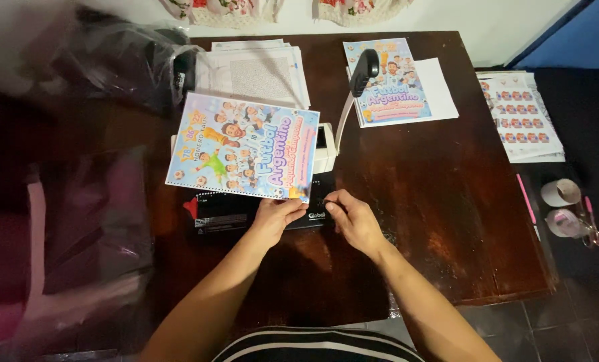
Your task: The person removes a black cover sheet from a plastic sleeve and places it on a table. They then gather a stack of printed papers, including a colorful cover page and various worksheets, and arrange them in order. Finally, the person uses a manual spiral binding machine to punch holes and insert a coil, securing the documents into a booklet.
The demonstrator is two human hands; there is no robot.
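Pinching the colourful punched booklet (243,147) at its lower edge, the left hand (277,218) tilted it above the black binding machine (259,208), apparently aligning its holes; the right hand (354,221) pressed curled fingers on the machine's front.

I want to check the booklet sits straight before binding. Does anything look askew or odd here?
The colourful booklet lies tilted on the black binding machine, its punched edge slanting. The left hand holds its lower corner; the right hand touches the machine's front. Nothing looks spilled or damaged.
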